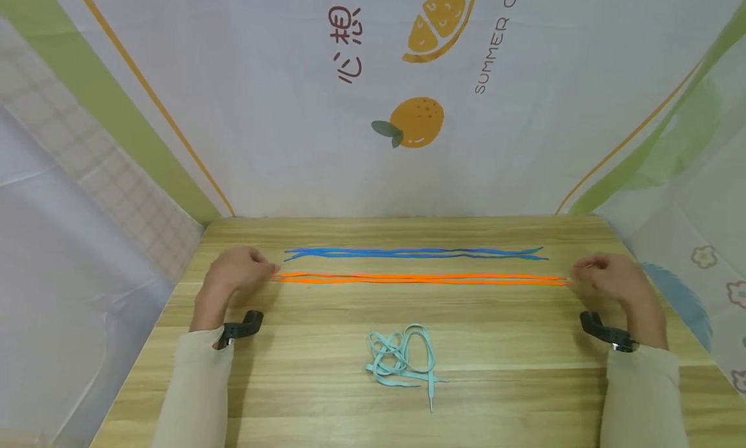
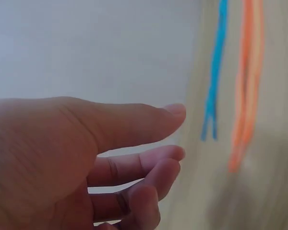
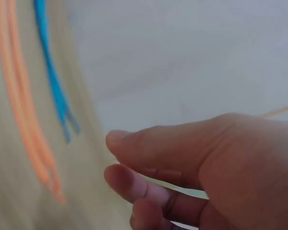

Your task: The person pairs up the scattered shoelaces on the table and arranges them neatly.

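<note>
A pair of orange shoelaces (image 1: 431, 279) lies stretched straight across the wooden table, its strands side by side. My left hand (image 1: 236, 270) is at their left end, fingertips right by the tips. At the opposite end, my right hand (image 1: 614, 280) hovers likewise beside the tips. Both wrist views show a gap between thumb and fingers, with nothing held; the orange laces (image 2: 252, 72) lie beyond the left fingertips. Behind them runs a pair of blue shoelaces (image 1: 361, 255), also straightened, with ends slightly splayed. A mint-green shoelace (image 1: 431, 377) lies in a loose tangle nearer the front.
The wooden table (image 1: 315, 396) has its back edge against a white cloth (image 1: 280, 111) printed with oranges and lettering. More cloth hangs along the left and right sides. A dark wrist strap (image 1: 241, 328) sits on each forearm.
</note>
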`<action>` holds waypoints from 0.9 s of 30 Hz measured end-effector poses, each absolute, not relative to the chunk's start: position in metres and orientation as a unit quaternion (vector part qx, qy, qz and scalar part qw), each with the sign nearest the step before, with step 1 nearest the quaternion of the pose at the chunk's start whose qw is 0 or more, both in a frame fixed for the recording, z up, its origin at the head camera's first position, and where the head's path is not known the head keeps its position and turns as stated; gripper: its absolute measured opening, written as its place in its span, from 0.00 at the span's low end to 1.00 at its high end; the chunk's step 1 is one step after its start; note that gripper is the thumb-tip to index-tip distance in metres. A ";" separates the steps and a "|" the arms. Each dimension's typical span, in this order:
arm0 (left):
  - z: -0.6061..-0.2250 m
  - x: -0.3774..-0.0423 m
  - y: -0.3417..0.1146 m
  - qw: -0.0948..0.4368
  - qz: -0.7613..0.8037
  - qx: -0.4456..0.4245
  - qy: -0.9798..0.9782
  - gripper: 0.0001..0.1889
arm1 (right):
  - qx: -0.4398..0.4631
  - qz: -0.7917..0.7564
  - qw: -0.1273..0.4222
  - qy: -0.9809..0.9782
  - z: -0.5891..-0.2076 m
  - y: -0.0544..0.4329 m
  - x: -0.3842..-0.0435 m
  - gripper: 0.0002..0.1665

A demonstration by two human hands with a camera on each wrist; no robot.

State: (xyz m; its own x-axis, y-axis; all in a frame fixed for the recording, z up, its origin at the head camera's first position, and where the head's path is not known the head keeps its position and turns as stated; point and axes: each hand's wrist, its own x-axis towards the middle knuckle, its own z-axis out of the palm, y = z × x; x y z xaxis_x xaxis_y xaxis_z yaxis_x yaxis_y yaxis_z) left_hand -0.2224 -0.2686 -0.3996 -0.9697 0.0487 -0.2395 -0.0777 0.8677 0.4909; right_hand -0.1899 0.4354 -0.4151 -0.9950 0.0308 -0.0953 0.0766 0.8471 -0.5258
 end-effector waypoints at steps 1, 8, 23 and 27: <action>-0.396 -0.221 -0.266 0.116 0.259 -0.003 0.959 0.20 | 0.025 -0.280 0.037 0.959 -0.411 0.431 -0.190 0.25; -0.373 -0.211 -0.241 0.075 0.271 0.032 0.959 0.19 | -0.003 -0.267 -0.004 0.964 -0.383 0.398 -0.187 0.24; -0.348 -0.173 -0.171 0.017 0.291 0.135 0.947 0.10 | -0.109 -0.271 -0.037 0.956 -0.353 0.318 -0.177 0.11; -0.352 -0.164 -0.150 0.013 0.265 0.182 0.947 0.09 | -0.147 -0.273 -0.022 0.950 -0.353 0.291 -0.175 0.08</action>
State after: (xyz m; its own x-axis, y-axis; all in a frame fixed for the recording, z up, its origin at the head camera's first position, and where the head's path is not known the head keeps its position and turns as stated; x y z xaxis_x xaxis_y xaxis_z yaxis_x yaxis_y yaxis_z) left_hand -0.1642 -0.1496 -0.3521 -0.9333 0.3520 0.0713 0.3380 0.7937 0.5058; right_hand -0.1749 0.2907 -0.3525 -0.9556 -0.2682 0.1222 -0.2921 0.8071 -0.5131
